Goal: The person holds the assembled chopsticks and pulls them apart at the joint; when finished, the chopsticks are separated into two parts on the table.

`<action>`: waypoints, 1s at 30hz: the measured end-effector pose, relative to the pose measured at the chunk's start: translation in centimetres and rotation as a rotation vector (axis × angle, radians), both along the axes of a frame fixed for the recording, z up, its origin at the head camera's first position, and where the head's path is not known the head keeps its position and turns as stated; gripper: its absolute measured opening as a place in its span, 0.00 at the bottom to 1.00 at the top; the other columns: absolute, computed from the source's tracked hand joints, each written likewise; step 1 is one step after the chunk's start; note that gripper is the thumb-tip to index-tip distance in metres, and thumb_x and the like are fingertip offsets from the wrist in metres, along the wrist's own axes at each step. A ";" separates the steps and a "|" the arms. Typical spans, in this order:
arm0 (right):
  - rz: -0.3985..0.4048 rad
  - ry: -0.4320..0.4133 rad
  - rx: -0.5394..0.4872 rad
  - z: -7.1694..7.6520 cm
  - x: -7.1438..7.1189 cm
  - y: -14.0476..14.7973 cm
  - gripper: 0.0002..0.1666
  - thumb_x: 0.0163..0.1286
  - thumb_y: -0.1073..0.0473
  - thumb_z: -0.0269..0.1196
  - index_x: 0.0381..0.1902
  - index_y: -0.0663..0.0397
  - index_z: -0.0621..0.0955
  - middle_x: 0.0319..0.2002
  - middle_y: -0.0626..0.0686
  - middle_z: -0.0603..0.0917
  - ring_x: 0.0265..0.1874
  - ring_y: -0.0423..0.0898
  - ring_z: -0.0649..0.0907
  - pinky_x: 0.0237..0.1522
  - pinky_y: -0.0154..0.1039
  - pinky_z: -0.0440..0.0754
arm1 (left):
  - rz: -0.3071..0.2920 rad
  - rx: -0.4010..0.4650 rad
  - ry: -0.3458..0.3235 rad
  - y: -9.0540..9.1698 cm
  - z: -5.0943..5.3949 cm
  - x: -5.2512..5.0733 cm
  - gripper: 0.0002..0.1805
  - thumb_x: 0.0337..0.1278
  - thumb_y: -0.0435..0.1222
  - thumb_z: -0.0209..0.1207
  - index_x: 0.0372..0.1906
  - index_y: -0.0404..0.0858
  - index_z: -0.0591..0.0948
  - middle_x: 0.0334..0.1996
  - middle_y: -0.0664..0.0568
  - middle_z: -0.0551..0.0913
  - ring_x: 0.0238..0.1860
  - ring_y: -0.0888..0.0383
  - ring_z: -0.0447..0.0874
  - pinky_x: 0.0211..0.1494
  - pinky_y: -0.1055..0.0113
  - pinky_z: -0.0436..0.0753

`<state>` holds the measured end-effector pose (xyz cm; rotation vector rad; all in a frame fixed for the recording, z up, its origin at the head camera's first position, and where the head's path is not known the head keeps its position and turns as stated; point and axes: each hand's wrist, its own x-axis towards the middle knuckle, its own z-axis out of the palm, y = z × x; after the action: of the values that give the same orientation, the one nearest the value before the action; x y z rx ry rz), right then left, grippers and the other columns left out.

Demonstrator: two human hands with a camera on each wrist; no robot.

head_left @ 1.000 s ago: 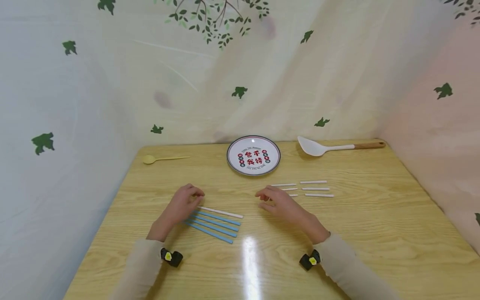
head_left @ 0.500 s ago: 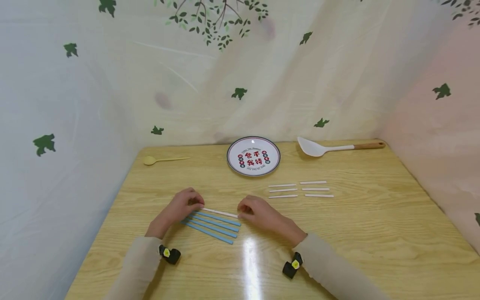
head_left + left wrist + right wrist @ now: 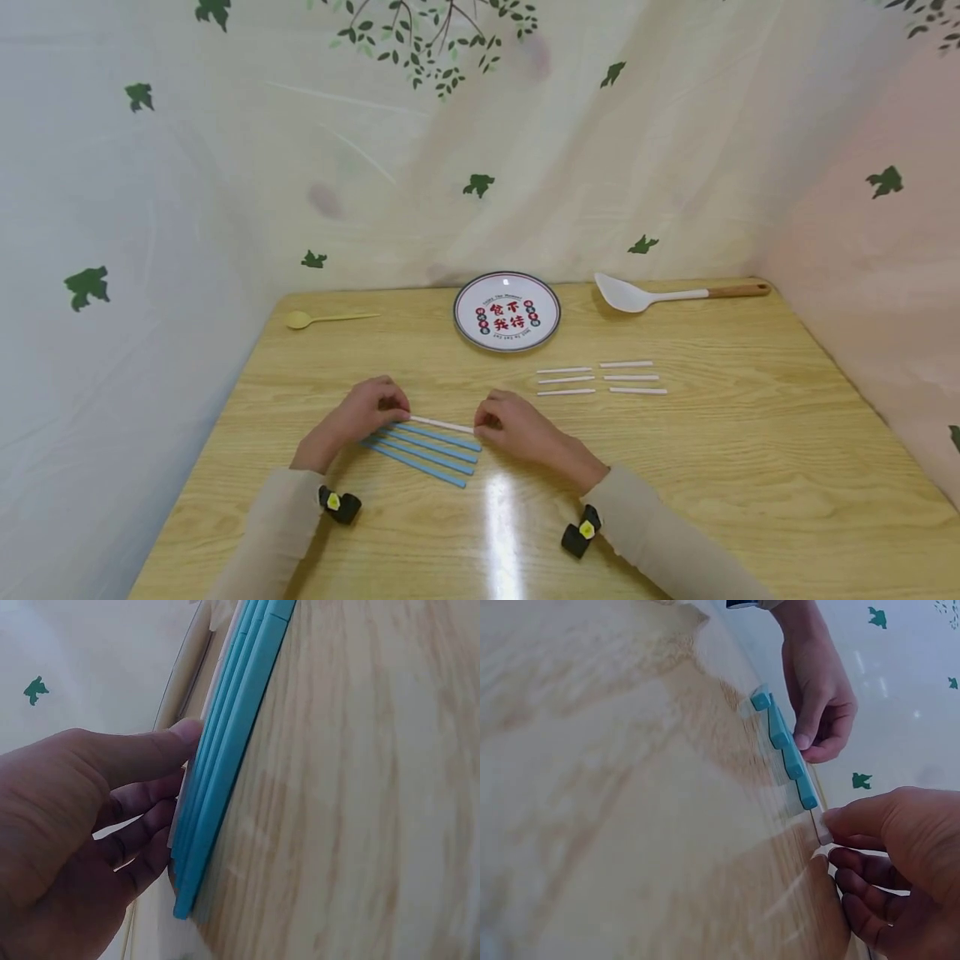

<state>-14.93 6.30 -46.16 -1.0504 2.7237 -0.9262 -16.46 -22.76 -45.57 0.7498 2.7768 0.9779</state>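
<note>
A white chopstick (image 3: 442,424) lies slanted behind several blue chopsticks (image 3: 426,469) placed side by side on the table. My left hand (image 3: 367,410) pinches its left end between thumb and fingers; that end is partly hidden. At the opposite end, my right hand (image 3: 521,425) pinches the chopstick too. In the left wrist view, the left thumb presses along the row, next to the nearest blue chopstick (image 3: 236,735). The right wrist view shows the right thumb and fingertips on the pale square end (image 3: 822,829), beside the blue ends.
Short white sticks (image 3: 637,378) lie in two groups right of centre. A round plate (image 3: 465,321) with red characters stands at the back, a yellow spoon (image 3: 298,320) to its left and a white turner with wooden handle (image 3: 630,297) to its right. Patterned cloth (image 3: 405,200) encloses the table.
My right hand has come left and down from near the short white sticks to the white chopstick's right end. My left hand has moved slightly down onto its left end.
</note>
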 end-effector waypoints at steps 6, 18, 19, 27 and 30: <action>-0.010 0.041 0.046 0.1 0.2 -0.3 0.03 0.64 0.56 0.65 0.32 0.48 0.82 0.33 0.44 0.77 0.35 0.38 0.75 0.41 0.33 0.76 | -0.045 -0.027 -0.007 0.3 0.2 0.0 0.04 0.56 0.36 0.64 0.31 0.40 0.82 0.32 0.55 0.78 0.34 0.64 0.74 0.39 0.69 0.76; -0.136 -0.112 -0.014 1.1 0.6 -0.2 0.03 0.68 0.57 0.61 0.34 0.47 0.82 0.31 0.42 0.82 0.32 0.36 0.79 0.37 0.33 0.78 | -0.042 -0.087 0.012 0.9 1.3 0.2 0.02 0.60 0.34 0.61 0.32 0.42 0.80 0.30 0.57 0.78 0.33 0.64 0.74 0.38 0.67 0.76; -0.139 -0.136 -0.028 1.3 0.5 -0.1 0.03 0.68 0.57 0.61 0.35 0.47 0.81 0.30 0.42 0.82 0.31 0.36 0.79 0.36 0.33 0.78 | -0.047 -0.086 0.015 1.1 1.6 0.3 0.01 0.61 0.34 0.60 0.34 0.41 0.80 0.30 0.57 0.78 0.33 0.63 0.74 0.38 0.67 0.76; -0.127 -0.062 -0.121 3.0 -0.6 0.4 0.07 0.67 0.60 0.62 0.42 0.53 0.83 0.31 0.45 0.82 0.30 0.37 0.77 0.34 0.31 0.77 | -0.117 -0.078 0.064 3.7 4.1 0.1 0.07 0.64 0.34 0.57 0.42 0.39 0.83 0.32 0.56 0.76 0.32 0.64 0.71 0.37 0.69 0.75; -0.098 -0.011 -0.123 3.6 -0.8 0.3 0.06 0.67 0.60 0.63 0.40 0.53 0.84 0.33 0.46 0.83 0.31 0.37 0.78 0.36 0.31 0.78 | -0.140 -0.058 0.074 5.3 4.8 0.1 0.06 0.64 0.33 0.58 0.40 0.38 0.84 0.32 0.54 0.77 0.32 0.63 0.71 0.37 0.70 0.75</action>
<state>-15.74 6.58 -42.55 -0.9343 2.7622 -1.1236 -16.37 -17.44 -40.78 0.9755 2.7555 0.8581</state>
